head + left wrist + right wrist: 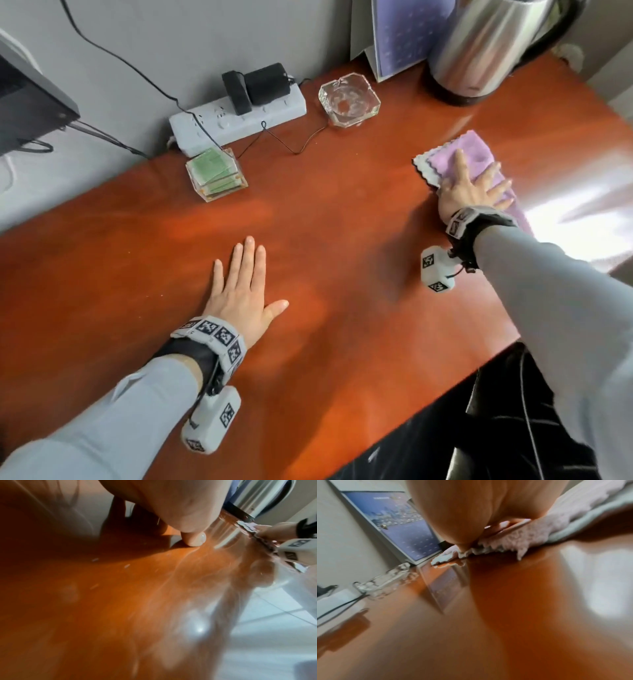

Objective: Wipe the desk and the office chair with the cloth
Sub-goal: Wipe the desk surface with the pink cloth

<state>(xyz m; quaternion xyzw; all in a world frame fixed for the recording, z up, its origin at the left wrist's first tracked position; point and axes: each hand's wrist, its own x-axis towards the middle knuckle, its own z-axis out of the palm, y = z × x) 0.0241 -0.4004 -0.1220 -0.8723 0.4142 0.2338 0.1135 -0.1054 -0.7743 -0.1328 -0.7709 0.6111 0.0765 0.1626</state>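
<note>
Pressing one folded lilac microfibre cloth [479, 161] under flat, spread right hand [469, 188] at right of glossy red-brown tabletop [325, 240], long axis running far-left to near-right. Resting left hand [241, 291] flat, holding nothing.

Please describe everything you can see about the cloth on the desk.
The cloth is soft, fluffy lilac fabric with a pale grey-white layer and zigzag-cut edges. It lies folded flat on the right part of the glossy reddish-brown desk, in front of the kettle. The right hand presses on it with spread, straight fingers. Nothing else touches it.
</note>
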